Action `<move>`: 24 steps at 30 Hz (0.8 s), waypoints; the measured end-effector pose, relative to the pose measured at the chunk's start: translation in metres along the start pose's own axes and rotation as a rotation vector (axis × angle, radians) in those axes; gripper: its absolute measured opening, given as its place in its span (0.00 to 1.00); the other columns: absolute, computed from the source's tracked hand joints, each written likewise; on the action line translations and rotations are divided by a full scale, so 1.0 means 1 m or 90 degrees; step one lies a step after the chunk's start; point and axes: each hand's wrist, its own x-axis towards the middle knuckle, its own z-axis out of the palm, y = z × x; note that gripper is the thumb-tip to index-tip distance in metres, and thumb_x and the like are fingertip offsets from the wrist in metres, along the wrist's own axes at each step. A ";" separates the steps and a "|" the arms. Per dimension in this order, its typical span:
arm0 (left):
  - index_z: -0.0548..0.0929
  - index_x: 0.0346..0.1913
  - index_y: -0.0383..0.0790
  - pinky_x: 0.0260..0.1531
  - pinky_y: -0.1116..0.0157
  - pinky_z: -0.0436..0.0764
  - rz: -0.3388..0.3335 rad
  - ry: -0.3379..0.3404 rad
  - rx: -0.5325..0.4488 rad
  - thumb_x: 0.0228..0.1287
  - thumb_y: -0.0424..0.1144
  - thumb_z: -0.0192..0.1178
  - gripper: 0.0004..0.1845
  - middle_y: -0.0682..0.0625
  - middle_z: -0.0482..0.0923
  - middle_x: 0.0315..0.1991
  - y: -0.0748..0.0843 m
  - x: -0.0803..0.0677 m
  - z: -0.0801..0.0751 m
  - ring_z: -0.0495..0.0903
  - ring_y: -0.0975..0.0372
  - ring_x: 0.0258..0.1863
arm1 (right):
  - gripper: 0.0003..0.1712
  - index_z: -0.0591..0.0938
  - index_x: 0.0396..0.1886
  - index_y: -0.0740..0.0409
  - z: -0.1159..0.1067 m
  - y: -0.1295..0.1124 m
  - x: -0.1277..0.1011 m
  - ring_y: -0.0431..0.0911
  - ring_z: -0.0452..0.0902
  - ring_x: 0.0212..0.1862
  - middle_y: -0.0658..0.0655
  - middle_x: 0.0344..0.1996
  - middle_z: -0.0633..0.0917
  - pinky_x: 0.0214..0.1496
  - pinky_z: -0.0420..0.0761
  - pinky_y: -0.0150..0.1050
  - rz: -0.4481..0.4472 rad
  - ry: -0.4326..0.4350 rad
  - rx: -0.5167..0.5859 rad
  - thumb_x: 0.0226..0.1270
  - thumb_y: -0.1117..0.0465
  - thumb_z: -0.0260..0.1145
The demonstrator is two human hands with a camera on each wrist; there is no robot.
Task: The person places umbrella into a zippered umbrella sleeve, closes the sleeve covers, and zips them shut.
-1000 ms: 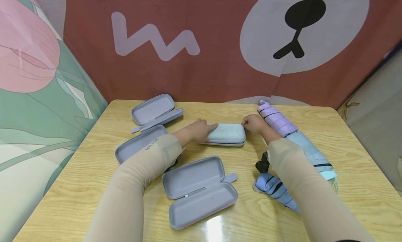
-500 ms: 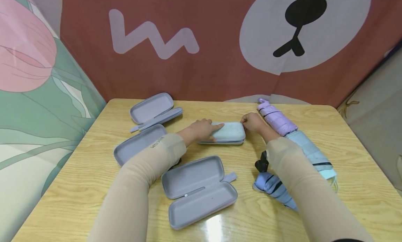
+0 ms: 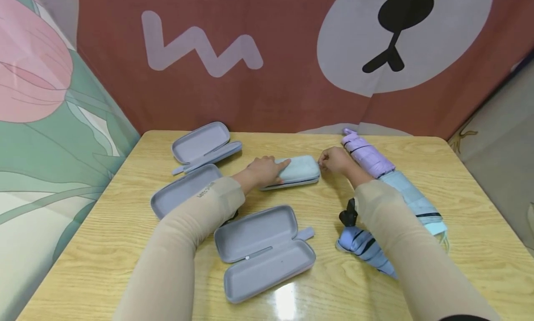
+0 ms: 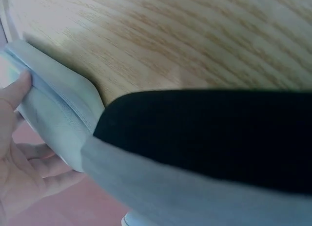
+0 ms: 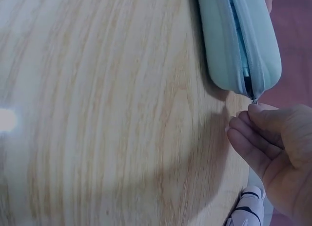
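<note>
The wooden table [image 3: 479,210] holds many things, and most of them lie just where they lay a second ago. Three grey cases lie open: one open case at the back [image 3: 202,145], one open case on the left [image 3: 183,191] partly under the left sleeve, and one open case in front [image 3: 263,251]. Three folded umbrellas lie on the right: a purple umbrella [image 3: 367,154], a light blue umbrella [image 3: 410,203] and a darker blue umbrella [image 3: 363,247].

The pale blue zip case [image 3: 298,170] is in the middle of the table, between the two hands. It has changed a little. It sits a bit further back than before, and its right end is turned a little away from the person.

The left hand [image 3: 263,170] still lies on top of the case's left end and holds it down, fingers curved over it. The right hand [image 3: 333,160] has its fingertips [image 5: 253,116] pinched together at the case's right end, right on the tiny zip pull [image 5: 254,100]. The right wrist view shows the zip ends there, with a small dark gap [image 5: 247,84] beside the pull. So the zip looks to be at the very end of its track.
</note>
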 end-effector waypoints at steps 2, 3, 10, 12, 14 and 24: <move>0.39 0.67 0.57 0.51 0.52 0.63 -0.009 0.000 0.001 0.60 0.57 0.44 0.37 0.40 0.58 0.60 0.001 0.001 -0.001 0.60 0.49 0.57 | 0.07 0.76 0.25 0.74 -0.001 -0.002 -0.002 0.51 0.76 0.27 0.62 0.21 0.79 0.24 0.72 0.28 0.015 -0.006 0.004 0.57 0.76 0.51; 0.39 0.67 0.56 0.50 0.52 0.64 -0.015 0.000 0.005 0.60 0.57 0.44 0.37 0.40 0.59 0.59 0.002 0.002 -0.002 0.61 0.50 0.56 | 0.07 0.77 0.26 0.74 -0.001 -0.002 -0.002 0.52 0.76 0.28 0.62 0.22 0.79 0.24 0.72 0.29 0.022 -0.007 0.007 0.57 0.75 0.51; 0.40 0.67 0.55 0.37 0.58 0.73 -0.044 -0.009 0.022 0.59 0.59 0.43 0.37 0.43 0.68 0.51 0.003 0.004 -0.004 0.69 0.53 0.46 | 0.07 0.77 0.28 0.73 0.003 0.003 -0.004 0.48 0.76 0.27 0.62 0.23 0.80 0.29 0.77 0.38 0.050 -0.025 0.065 0.56 0.75 0.52; 0.40 0.67 0.54 0.36 0.58 0.73 -0.046 -0.007 0.017 0.59 0.59 0.43 0.37 0.44 0.70 0.49 0.003 0.004 -0.004 0.70 0.54 0.45 | 0.07 0.77 0.28 0.74 0.003 0.004 -0.006 0.48 0.76 0.27 0.62 0.23 0.80 0.30 0.78 0.39 0.059 -0.029 0.086 0.56 0.75 0.51; 0.40 0.67 0.54 0.37 0.57 0.73 -0.046 -0.003 0.013 0.59 0.58 0.43 0.37 0.44 0.70 0.49 0.003 0.003 -0.004 0.70 0.53 0.46 | 0.07 0.77 0.28 0.74 0.004 0.004 -0.008 0.48 0.76 0.27 0.62 0.23 0.79 0.30 0.78 0.39 0.057 -0.030 0.087 0.56 0.75 0.51; 0.40 0.67 0.54 0.40 0.55 0.71 -0.051 0.002 0.017 0.59 0.59 0.42 0.37 0.43 0.69 0.51 0.005 0.003 -0.003 0.68 0.53 0.48 | 0.06 0.77 0.25 0.74 0.004 -0.006 -0.015 0.44 0.76 0.24 0.60 0.20 0.80 0.29 0.78 0.40 0.028 -0.063 0.076 0.55 0.75 0.54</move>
